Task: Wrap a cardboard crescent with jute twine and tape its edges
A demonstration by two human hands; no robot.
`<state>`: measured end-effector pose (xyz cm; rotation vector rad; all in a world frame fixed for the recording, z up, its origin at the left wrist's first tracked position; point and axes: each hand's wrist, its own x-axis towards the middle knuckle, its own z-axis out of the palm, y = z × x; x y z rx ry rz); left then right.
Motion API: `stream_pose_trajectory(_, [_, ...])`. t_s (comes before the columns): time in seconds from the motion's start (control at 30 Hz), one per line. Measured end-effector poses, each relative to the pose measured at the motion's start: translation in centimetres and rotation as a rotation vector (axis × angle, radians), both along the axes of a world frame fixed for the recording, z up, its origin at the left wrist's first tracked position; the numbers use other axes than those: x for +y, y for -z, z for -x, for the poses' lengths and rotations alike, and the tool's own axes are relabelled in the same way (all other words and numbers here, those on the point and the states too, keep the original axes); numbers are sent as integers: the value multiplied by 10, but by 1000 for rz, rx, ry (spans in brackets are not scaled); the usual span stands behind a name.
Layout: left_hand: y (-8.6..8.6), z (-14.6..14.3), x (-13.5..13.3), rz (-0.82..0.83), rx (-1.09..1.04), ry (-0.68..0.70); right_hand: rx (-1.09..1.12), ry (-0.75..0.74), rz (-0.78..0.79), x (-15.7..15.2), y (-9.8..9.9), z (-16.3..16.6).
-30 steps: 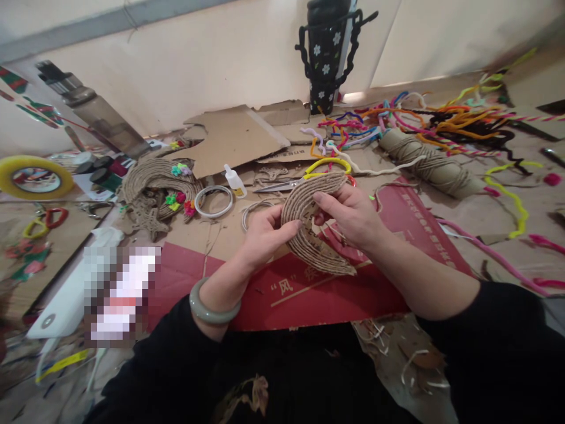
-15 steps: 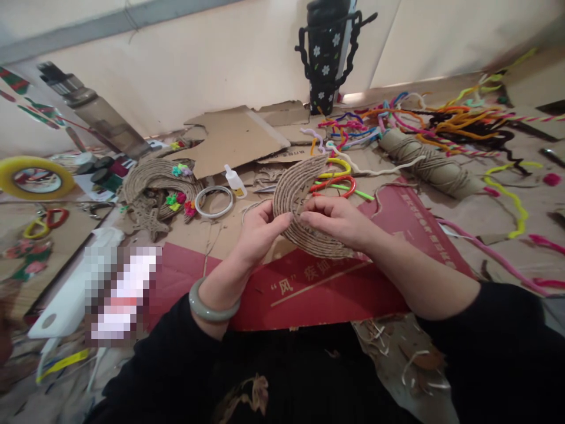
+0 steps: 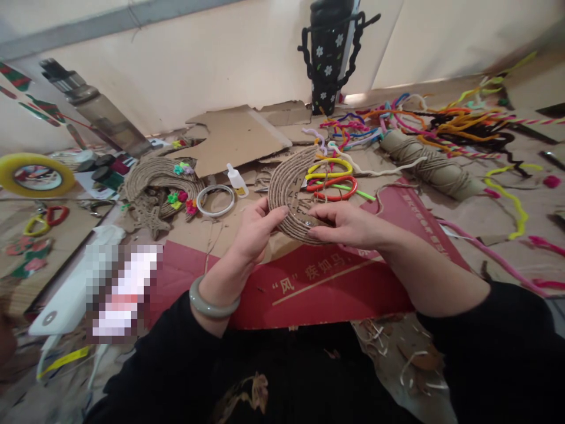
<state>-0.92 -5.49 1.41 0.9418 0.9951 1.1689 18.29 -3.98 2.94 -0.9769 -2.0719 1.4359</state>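
Between my hands is a crescent of cardboard (image 3: 281,187) covered with curved rows of brown twine, raised above a red printed board (image 3: 309,288). My left hand (image 3: 258,232) grips its left side, thumb on the front face. With thumb and fingers, my right hand (image 3: 342,224) pinches the lower right part of the crescent. Some bare cardboard with printed characters shows along its inner curve. Just behind it lie scissors with yellow and red handles (image 3: 338,187). A small white glue bottle (image 3: 238,181) stands to the left, beside a white ring (image 3: 215,201).
A finished-looking twine crescent with coloured flowers (image 3: 145,176) lies at left, near yellow tape (image 3: 37,175). A black flowered tumbler (image 3: 327,65) stands at the back. Twine spool (image 3: 432,165) and tangled pipe cleaners (image 3: 459,123) are at right. A pixelated phone-like object (image 3: 126,294) lies front left.
The crescent has turned slightly and shifted a little left and up in my hands. My right hand has slid lower along its edge, showing more of the printed inner cardboard.
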Motion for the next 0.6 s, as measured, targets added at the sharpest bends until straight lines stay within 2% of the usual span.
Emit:
stream_pose_trajectory(0.3, [3, 0, 0, -63, 50, -12, 23, -1, 17, 1, -1, -1])
stream_pose_trajectory(0.47, [3, 3, 4, -84, 8, -69, 14, 10, -39, 1, -5, -6])
stream_pose_trajectory(0.6, [2, 4, 5, -86, -29, -47, 61, 20, -90, -1, -6, -5])
